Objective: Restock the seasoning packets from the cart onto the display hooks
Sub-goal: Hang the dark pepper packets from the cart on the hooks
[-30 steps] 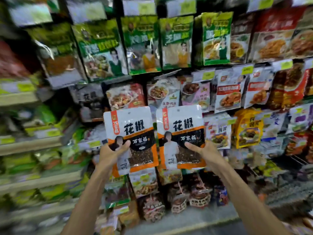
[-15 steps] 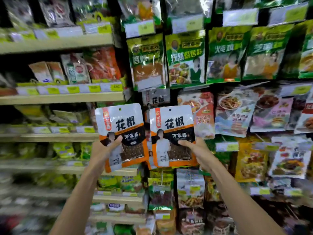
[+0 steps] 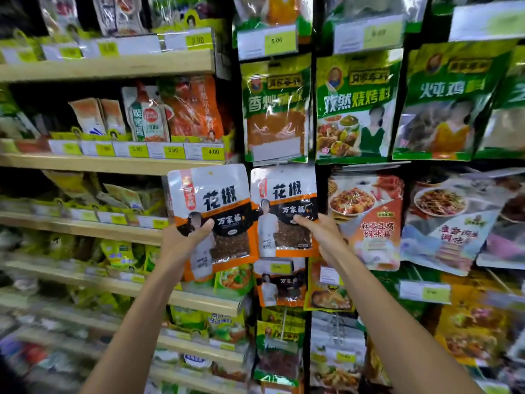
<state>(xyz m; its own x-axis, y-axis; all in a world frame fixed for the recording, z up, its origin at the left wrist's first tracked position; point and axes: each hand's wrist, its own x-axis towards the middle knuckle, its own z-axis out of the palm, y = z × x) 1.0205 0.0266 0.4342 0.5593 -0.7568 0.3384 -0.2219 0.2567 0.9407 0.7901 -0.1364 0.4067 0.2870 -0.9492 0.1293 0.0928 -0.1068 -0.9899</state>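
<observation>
**Packets raised to the display, one per hand**

Both hands are clamped on stock. The left hand (image 3: 184, 240) grasps the left packet (image 3: 211, 206) low on its outer side, thumb across the front and fingers hidden behind. The right hand (image 3: 324, 237) pinches the right packet (image 3: 284, 206) at its outer edge about mid-height, thumb on the printed face.

Each packet rises above its grip with the long axis roughly vertical; the left one leans a little outward at the top, while the right one stands straight. The hanging end therefore lies straight up from the thumbs, far from the fingers.

The right packet's top edge sits just below a green pouch (image 3: 274, 109) and directly above a matching packet (image 3: 279, 282) that hangs beneath the grip. By that alignment the right hand looks nearer its column and likely goes first. No hook tip can be made out, so whether the top is threaded yet cannot be told.
</observation>
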